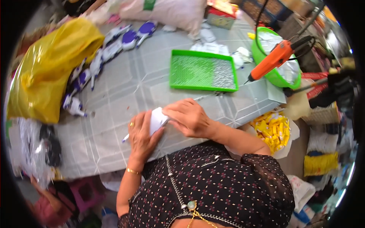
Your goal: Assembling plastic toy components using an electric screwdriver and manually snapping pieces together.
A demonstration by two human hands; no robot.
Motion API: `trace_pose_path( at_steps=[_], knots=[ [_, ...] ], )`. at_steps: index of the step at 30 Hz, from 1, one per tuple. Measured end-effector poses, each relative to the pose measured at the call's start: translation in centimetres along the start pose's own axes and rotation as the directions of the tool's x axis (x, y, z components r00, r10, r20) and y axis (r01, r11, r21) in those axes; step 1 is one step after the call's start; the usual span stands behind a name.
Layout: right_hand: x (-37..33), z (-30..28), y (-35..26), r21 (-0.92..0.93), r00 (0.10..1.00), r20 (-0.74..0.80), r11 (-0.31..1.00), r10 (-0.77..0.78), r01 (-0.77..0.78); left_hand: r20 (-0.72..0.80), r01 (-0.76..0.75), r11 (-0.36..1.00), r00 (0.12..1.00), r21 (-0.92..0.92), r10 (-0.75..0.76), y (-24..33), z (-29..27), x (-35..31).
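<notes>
Both my hands hold a small white plastic piece (156, 119) at the near edge of the grey table (125, 91). My left hand (141, 137) cups it from below and the left, with a ring on one finger and a gold bangle at the wrist. From above and the right, my right hand (190, 117) presses on it with curled fingers. A thin white and blue stick (125, 138) pokes out under my left hand. Most of the piece is hidden by my fingers.
A green tray (202, 70) lies mid-table. An orange electric screwdriver (273, 60) hangs over a green basin (261, 57) at the right. White and blue toy parts (99, 60) line the left side beside a yellow bag (49, 68). Yellow pieces (273, 130) sit at the right.
</notes>
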State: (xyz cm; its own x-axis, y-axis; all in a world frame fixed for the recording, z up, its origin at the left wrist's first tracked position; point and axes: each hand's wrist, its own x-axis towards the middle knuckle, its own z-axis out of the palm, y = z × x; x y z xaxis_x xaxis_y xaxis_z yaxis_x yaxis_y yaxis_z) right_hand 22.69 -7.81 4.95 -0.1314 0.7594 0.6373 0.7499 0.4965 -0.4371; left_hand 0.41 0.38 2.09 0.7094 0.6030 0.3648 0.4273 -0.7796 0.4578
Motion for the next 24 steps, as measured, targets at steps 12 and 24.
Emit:
trace_pose_path(
  at_steps=[12,24],
  knots=[
    [-3.2,-17.8,3.7,0.189,0.536,-0.764,0.919,0.359,-0.345,-0.018,0.036,0.997,0.999,0.067,-0.035,0.3,0.5,0.6],
    [3.3,-10.4,6.9,0.578,0.778,-0.318,0.761,0.541,-0.293,-0.038,0.015,0.995,0.999,0.098,-0.011,-0.3,0.8,0.5]
  ],
)
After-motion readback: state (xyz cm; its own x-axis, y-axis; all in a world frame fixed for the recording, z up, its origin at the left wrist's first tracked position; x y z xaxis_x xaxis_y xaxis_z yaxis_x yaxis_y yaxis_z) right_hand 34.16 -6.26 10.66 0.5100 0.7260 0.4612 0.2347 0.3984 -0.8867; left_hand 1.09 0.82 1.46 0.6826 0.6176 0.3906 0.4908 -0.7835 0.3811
